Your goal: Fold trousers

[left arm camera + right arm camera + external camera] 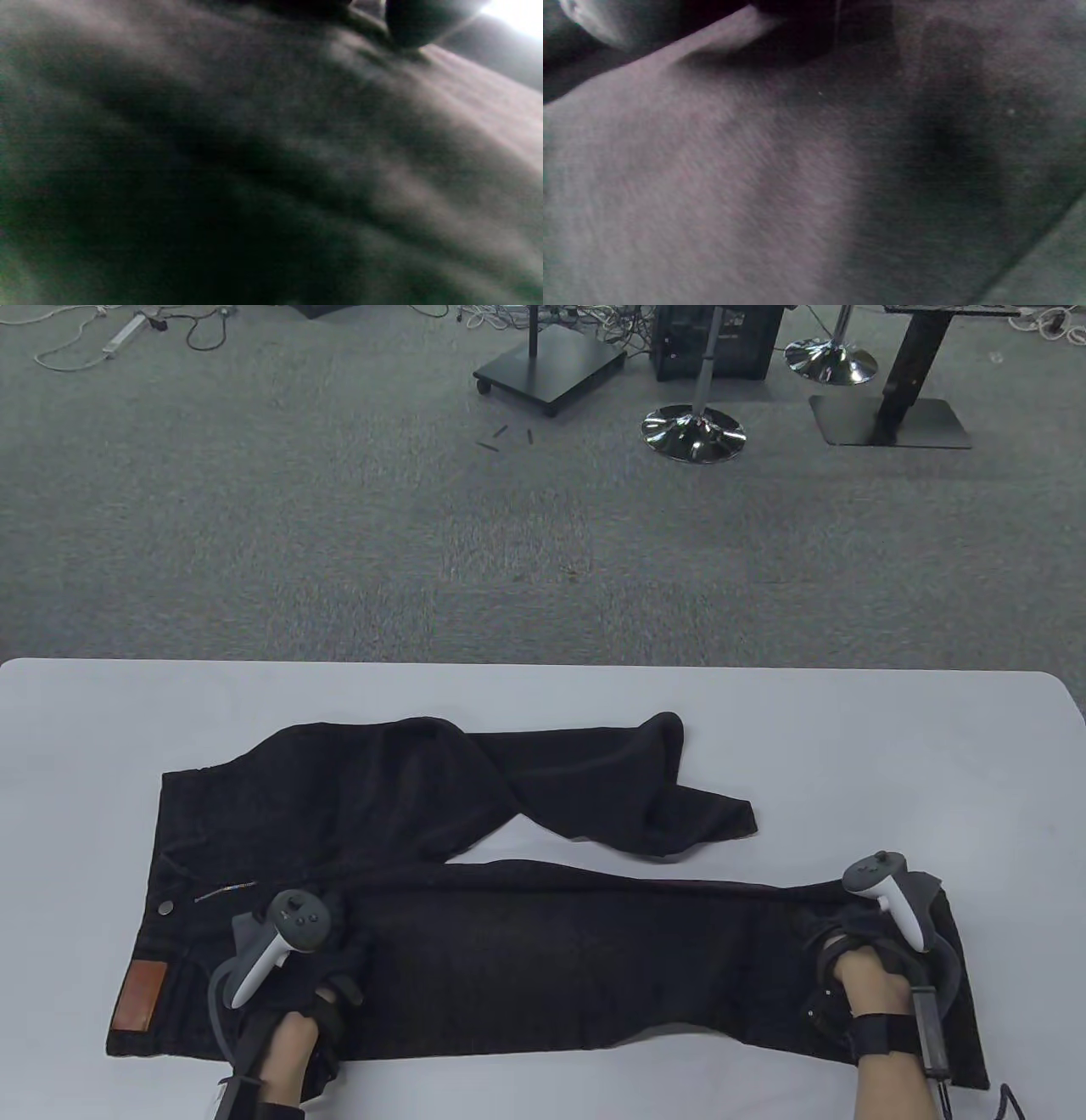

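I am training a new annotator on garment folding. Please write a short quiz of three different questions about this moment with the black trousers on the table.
1. True or false: both legs of the trousers lie flat and straight on the table.
2. Multiple choice: where does the left hand rest? A) on the far leg's hem; B) on the near leg close to the waist; C) on the bare table.
3. Fill in: the right hand rests near the ___ of the near leg.

Key:
1. False: the far leg is bunched and doubled over.
2. B.
3. Hem.
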`<state>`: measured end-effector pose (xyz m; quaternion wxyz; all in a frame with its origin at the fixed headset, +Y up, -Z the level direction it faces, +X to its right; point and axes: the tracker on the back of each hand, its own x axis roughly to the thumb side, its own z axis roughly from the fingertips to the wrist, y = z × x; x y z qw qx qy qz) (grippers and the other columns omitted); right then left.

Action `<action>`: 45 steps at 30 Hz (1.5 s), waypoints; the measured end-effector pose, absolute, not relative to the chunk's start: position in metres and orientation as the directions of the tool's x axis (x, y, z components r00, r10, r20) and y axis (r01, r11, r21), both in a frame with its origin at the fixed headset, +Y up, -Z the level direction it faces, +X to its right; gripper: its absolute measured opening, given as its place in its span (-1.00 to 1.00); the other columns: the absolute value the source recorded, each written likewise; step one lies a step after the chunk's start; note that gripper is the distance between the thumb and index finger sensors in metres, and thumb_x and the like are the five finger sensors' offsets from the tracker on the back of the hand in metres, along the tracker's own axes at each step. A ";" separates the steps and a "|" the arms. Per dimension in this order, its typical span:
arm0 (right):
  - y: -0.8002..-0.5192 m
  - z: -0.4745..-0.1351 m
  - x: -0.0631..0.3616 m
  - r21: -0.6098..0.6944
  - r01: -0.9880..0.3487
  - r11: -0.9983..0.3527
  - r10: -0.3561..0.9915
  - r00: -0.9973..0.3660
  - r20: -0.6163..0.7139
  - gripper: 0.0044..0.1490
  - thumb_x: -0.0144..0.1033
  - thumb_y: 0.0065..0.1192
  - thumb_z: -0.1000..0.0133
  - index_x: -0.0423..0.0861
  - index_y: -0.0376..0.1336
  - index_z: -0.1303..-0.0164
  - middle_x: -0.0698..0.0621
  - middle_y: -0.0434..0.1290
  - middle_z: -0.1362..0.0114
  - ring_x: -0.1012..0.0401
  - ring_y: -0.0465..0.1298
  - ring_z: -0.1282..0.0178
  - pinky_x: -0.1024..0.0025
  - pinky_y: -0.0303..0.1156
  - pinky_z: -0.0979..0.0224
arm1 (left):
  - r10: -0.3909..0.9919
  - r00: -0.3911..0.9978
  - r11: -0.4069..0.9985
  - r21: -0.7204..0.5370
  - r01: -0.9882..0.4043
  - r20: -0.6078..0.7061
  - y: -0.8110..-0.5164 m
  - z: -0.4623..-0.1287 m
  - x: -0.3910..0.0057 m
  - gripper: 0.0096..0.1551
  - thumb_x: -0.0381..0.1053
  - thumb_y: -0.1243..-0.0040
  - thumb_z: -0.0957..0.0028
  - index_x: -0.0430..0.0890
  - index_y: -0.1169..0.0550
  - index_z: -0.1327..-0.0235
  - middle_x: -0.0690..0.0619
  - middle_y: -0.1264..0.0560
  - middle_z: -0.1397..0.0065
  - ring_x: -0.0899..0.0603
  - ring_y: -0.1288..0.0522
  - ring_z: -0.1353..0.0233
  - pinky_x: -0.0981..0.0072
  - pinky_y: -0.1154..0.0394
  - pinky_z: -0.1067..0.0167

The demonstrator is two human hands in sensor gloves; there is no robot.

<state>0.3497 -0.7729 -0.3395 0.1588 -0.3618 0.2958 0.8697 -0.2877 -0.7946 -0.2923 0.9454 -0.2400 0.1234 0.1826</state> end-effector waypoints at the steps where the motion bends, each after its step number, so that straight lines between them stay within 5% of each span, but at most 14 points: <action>1: -0.773 -0.339 0.353 0.397 -0.487 -0.778 0.050 -0.679 -0.733 0.06 0.39 0.01 -0.01 0.03 -0.15 -0.57 0.00 -0.26 -0.72 -0.06 -0.22 -0.77 -0.34 -0.12 -0.64 | 0.290 0.902 0.818 -0.407 -0.408 -0.321 -0.794 -0.292 -0.289 -0.15 0.44 0.06 -0.20 0.22 -0.04 -0.71 0.27 0.17 -0.77 -0.16 0.29 -0.80 -0.35 0.23 -0.59; 6: -0.779 -0.342 0.370 0.347 -0.432 -0.832 0.023 -0.652 -0.757 0.04 0.37 0.03 -0.01 0.03 -0.15 -0.55 0.00 -0.22 -0.71 -0.04 -0.19 -0.78 -0.30 -0.13 -0.67 | 0.336 0.895 0.807 -0.400 -0.434 -0.293 -0.790 -0.290 -0.289 -0.18 0.42 0.04 -0.19 0.20 -0.14 -0.70 0.26 0.08 -0.78 -0.17 0.22 -0.80 -0.36 0.18 -0.59; 11: -0.777 -0.352 0.352 0.445 -0.331 -0.832 -0.101 -0.698 -0.709 0.04 0.33 0.04 -0.05 0.02 -0.21 -0.55 -0.03 -0.25 -0.72 -0.06 -0.21 -0.77 -0.28 -0.13 -0.66 | 0.303 0.912 0.811 -0.429 -0.399 -0.274 -0.792 -0.291 -0.279 -0.15 0.43 0.04 -0.19 0.18 -0.08 -0.71 0.24 0.13 -0.77 -0.20 0.26 -0.79 -0.39 0.20 -0.57; 21: -0.747 -0.408 0.200 0.342 -0.228 -0.912 0.158 -0.963 -0.219 0.00 0.21 0.17 -0.07 0.30 -0.29 -0.53 0.14 -0.29 -0.73 -0.06 -0.23 -0.76 -0.28 -0.19 -0.65 | 0.268 0.925 0.813 -0.452 -0.368 -0.270 -0.798 -0.294 -0.275 -0.11 0.44 0.07 -0.20 0.20 0.04 -0.71 0.24 0.24 -0.76 -0.20 0.35 -0.78 -0.39 0.27 -0.56; 24: -0.767 -0.424 0.164 0.377 -0.154 -0.913 0.092 -0.980 -0.177 0.10 0.17 0.21 -0.07 0.33 -0.45 -0.46 0.20 -0.37 -0.71 -0.01 -0.28 -0.76 -0.26 -0.24 -0.66 | 0.290 0.917 0.809 -0.442 -0.388 -0.275 -0.798 -0.293 -0.278 -0.12 0.44 0.07 -0.20 0.21 0.02 -0.71 0.25 0.23 -0.76 -0.19 0.34 -0.78 -0.38 0.27 -0.57; 27: -0.779 -0.435 0.151 0.386 -0.077 -0.919 -0.005 -0.979 -0.206 -0.07 0.11 0.17 -0.09 0.27 -0.25 -0.50 0.16 -0.17 -0.72 0.00 -0.16 -0.76 -0.25 -0.17 -0.67 | 0.297 0.916 0.811 -0.435 -0.392 -0.272 -0.799 -0.291 -0.281 -0.13 0.43 0.06 -0.20 0.22 0.01 -0.71 0.27 0.22 -0.76 -0.17 0.34 -0.78 -0.36 0.28 -0.57; 31: -0.757 -0.438 0.148 0.133 -0.193 -0.972 0.168 -0.969 -0.181 -0.37 -0.03 0.22 -0.08 0.12 0.23 -0.39 -0.01 0.33 -0.56 -0.05 0.21 -0.66 -0.24 -0.01 -0.64 | 0.304 0.910 0.806 -0.433 -0.403 -0.281 -0.799 -0.292 -0.280 -0.14 0.43 0.07 -0.20 0.22 0.00 -0.71 0.27 0.21 -0.76 -0.17 0.34 -0.78 -0.36 0.28 -0.56; 36: -0.697 -0.439 0.171 0.010 -0.729 -0.685 0.719 -0.677 -0.156 -0.43 -0.08 0.31 -0.08 -0.03 0.36 -0.27 -0.11 0.60 -0.23 -0.12 0.53 -0.38 -0.22 0.22 -0.53 | 0.298 0.912 0.804 -0.441 -0.399 -0.283 -0.799 -0.294 -0.280 -0.13 0.44 0.07 -0.20 0.21 0.02 -0.71 0.26 0.23 -0.76 -0.18 0.35 -0.78 -0.38 0.29 -0.56; 45: -0.600 -0.425 0.198 0.145 -0.935 -0.323 0.937 -0.337 -0.093 -0.40 -0.03 0.32 -0.07 -0.18 0.40 -0.17 0.01 0.67 0.11 0.00 0.67 -0.04 -0.17 0.38 -0.40 | 0.289 0.915 0.809 -0.439 -0.391 -0.283 -0.799 -0.294 -0.279 -0.14 0.43 0.07 -0.20 0.22 0.02 -0.70 0.26 0.24 -0.76 -0.19 0.35 -0.78 -0.38 0.29 -0.56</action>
